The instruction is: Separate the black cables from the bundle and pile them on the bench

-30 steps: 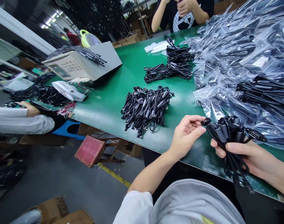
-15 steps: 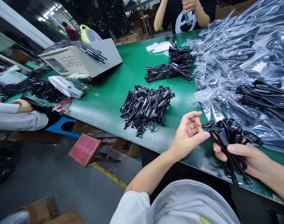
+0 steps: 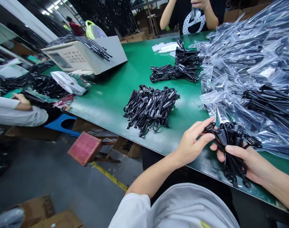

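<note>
Head view: my right hand [image 3: 252, 161] grips the cable bundle [image 3: 230, 136] lower right, left hand [image 3: 190, 144] at one connector [image 3: 209, 127] (I can't tell if pinching); surface [image 3: 135, 69] bare upper centre, edge below both.

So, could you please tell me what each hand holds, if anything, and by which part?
The right hand grips a black cable bundle around its middle. The left hand is at one connector; whether it grips is unclear.

Smooth plastic cables [image 3: 230, 134], glossy plastic bags [image 3: 244, 65]
</note>
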The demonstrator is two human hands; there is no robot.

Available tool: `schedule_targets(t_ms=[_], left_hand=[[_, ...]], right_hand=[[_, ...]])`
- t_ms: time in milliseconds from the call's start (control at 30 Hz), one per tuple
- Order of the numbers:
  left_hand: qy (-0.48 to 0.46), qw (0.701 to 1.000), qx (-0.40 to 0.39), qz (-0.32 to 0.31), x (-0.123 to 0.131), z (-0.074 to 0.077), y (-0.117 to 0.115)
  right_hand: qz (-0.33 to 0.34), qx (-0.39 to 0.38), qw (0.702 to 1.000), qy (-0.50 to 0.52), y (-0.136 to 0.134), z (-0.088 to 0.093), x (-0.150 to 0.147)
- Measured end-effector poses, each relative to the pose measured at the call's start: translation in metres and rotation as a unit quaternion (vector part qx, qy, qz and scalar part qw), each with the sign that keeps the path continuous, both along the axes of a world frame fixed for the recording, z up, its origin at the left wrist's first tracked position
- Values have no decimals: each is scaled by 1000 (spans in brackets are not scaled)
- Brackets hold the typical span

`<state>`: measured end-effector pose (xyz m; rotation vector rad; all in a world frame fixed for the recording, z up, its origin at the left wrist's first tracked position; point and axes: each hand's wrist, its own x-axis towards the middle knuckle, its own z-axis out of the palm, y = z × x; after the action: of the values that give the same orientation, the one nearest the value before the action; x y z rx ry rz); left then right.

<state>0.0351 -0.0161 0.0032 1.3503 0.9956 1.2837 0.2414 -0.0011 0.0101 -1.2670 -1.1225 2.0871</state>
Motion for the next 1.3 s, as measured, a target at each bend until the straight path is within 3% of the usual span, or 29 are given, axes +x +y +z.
schedule_targets(t_ms=[233,333,433,533,600,800,1000,1300], left_hand=[[-9,999,-26,21,-2,4,3],[-59,997,-48,29,1,-2,2],[-46,992,-105,-49,4,-4,-3],[31,980,-123,-151,10,-3,-9],[73,979,-108,-155,15,-2,-11],[175,983,16,-44,27,-7,-12],[223,971,58,-71,25,-11,-13],[252,959,113,-65,22,-13,-14]], right_hand=[[-7,25,1000,-2,3,5,-7],[-96,29,993,55,5,14,-10],[-213,67,970,99,9,23,-9],[-277,99,949,112,14,28,-5],[-297,112,942,109,15,26,-3],[-314,96,941,80,16,16,-4],[-315,70,945,59,14,11,-7],[-329,54,939,79,15,12,-10]])
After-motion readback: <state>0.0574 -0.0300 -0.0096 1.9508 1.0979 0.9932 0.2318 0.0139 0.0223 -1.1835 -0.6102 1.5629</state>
